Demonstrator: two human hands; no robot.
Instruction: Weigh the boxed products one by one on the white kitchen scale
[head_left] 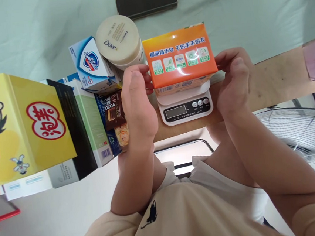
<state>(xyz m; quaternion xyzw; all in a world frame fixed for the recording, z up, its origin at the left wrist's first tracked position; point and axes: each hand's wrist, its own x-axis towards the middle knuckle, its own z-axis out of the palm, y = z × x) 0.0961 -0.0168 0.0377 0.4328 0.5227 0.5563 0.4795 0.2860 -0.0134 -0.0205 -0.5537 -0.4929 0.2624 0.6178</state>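
Green cloth [54,27] spreads across the far side; the left hand [139,101] and right hand [234,79], half open, touch opposite sides of an orange box [180,58] over a white scale [186,111].

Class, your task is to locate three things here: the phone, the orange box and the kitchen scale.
Phone [146,0]: head view, dark upper face.
Orange box [180,61]: head view, printed orange face.
Kitchen scale [188,109]: head view, black control panel.

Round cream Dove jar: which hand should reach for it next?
Left, I'd judge: the left hand is close beside the jar, while the right hand is beyond the glossy orange rectangular box.
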